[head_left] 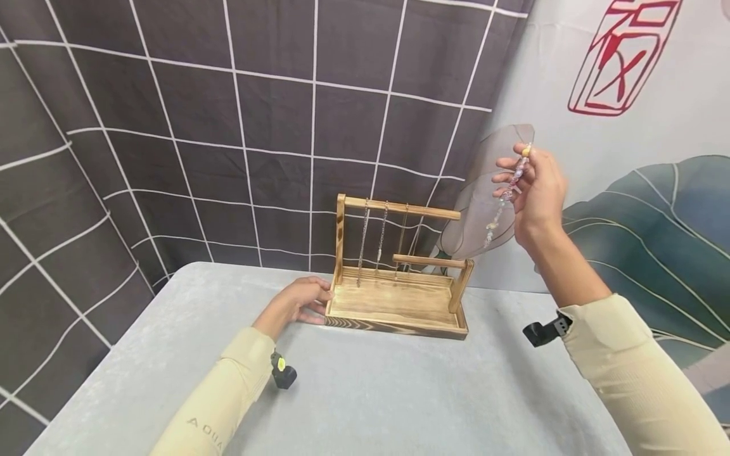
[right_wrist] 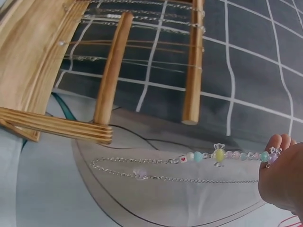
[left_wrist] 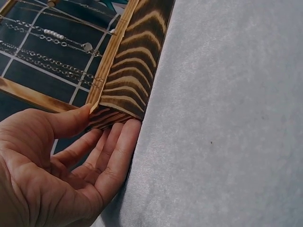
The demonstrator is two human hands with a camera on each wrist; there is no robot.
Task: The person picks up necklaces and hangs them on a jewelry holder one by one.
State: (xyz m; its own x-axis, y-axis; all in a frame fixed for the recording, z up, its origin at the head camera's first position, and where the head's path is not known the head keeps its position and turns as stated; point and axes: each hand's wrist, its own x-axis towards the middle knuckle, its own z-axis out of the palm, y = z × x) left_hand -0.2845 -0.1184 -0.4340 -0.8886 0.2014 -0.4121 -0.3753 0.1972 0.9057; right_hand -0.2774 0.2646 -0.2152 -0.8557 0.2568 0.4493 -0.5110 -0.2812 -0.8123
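My right hand point(head_left: 542, 190) is raised to the right of a wooden jewelry stand point(head_left: 399, 326) and pinches a beaded necklace point(head_left: 506, 195). In the right wrist view the necklace point(right_wrist: 198, 156) shows pastel beads, a yellow candy-shaped bead and a silver chain loop, all dangling free of the stand. At the stand's left end, my left hand point(head_left: 305, 299) grips the tray corner. The left wrist view has this hand's thumb point(left_wrist: 71, 120) at the upper edge and its fingers against the striped end. Several thin necklaces point(head_left: 381, 234) hang from the stand's upper bar point(head_left: 402, 208).
A shorter, lower bar point(head_left: 428, 260) juts inward from the stand's right post, in front of the upper bar. The stand rests on a pale cloth-covered table point(head_left: 365, 392). Behind is a dark curtain with a white grid point(head_left: 274, 114); a printed pale cloth point(head_left: 644, 209) hangs at right.
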